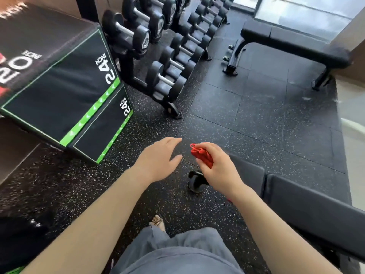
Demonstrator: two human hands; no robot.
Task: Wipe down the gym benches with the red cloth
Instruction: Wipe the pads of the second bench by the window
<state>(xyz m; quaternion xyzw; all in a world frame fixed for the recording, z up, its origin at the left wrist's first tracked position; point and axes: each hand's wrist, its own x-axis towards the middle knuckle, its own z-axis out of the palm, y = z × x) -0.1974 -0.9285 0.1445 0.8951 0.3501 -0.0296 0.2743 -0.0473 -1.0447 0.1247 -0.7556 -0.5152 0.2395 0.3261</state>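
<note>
I have the right hand curled round the bunched red cloth, pinching it between thumb and fingers in the air, while the left hand hangs just beside it, fingers straight and relaxed, holding nothing. Both sit over the speckled floor, just off the left end of the nearer bench and above its small wheel. Well beyond, I see the second bench at the floor's far right edge, the dumbbell rack ahead, and a black-and-green jump box to the left.

Bunched red cloth — black benches
</note>
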